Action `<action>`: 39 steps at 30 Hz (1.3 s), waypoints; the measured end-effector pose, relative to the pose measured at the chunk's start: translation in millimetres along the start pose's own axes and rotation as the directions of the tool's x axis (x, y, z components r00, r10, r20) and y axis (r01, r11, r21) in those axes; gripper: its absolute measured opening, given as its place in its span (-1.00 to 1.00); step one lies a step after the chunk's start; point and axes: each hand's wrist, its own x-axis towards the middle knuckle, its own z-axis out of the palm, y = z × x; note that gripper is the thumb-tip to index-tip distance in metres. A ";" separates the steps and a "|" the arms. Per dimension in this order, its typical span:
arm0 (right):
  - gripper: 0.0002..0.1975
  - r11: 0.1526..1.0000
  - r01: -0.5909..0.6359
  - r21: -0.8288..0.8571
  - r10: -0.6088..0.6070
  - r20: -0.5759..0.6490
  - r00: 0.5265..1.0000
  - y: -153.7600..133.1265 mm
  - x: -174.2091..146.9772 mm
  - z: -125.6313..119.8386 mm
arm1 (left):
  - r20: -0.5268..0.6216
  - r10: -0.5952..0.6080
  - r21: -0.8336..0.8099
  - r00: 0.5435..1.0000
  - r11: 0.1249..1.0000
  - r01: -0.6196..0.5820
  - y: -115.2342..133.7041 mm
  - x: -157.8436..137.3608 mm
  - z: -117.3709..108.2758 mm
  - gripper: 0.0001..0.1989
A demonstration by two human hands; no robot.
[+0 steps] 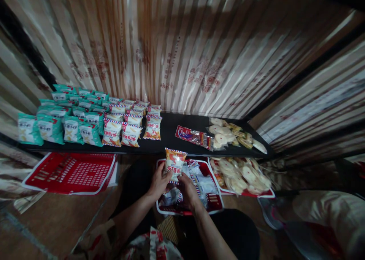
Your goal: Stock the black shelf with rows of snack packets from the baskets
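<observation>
An orange and white snack bag (174,165) with striped ends is held upright over a red basket (218,205) by both hands. My left hand (159,181) grips its lower left side, fingers closed round the edge. At the lower right corner, my right hand (188,189) pinches the same bag. Several bags with striped edges (205,184) lie inside the basket under my hands, mostly showing pale sides. On the black shelf ahead stand rows of matching orange and white bags (131,134), with one short column (152,127) nearest the bag I hold.
Teal snack bags (51,129) fill the left end of the black shelf (168,138). Red packets (191,135) and packs of pale round food (221,134) lie rightward. A red basket (82,172) sits lower left; another basket (269,194) holds pale packs. Curtains (182,51) hang behind.
</observation>
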 end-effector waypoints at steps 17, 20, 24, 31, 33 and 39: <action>-0.53 0.103 0.506 -0.856 -0.547 0.377 0.748 -67.3 9.9 14.0 | 0.499 0.468 0.684 0.729 0.304 -0.663 77.3 10.2 -69.6 -0.71; -0.61 0.170 0.525 -0.834 -0.523 0.376 0.765 -70.2 18.0 17.3 | 0.509 0.481 0.680 0.713 0.283 -0.676 84.8 11.5 -75.2 -0.68; -0.68 0.495 0.515 -0.700 -0.520 0.236 0.821 -73.9 33.9 24.6 | 0.399 0.609 0.670 0.686 0.317 -0.671 87.9 11.5 -77.3 -0.58; -0.57 0.984 0.172 0.039 -0.173 0.037 0.984 -82.4 65.8 54.3 | 0.126 0.681 0.685 0.721 0.466 -0.560 58.7 10.4 -66.6 -0.50; -0.56 0.987 0.145 0.075 -0.150 0.059 0.987 -83.5 76.6 63.9 | 0.096 0.632 0.698 0.769 0.508 -0.505 45.8 16.8 -65.0 -0.47; -0.60 0.989 0.135 0.060 -0.141 0.109 0.984 -83.7 113.0 87.7 | 0.038 0.541 0.705 0.840 0.582 -0.406 21.6 44.3 -69.5 -0.41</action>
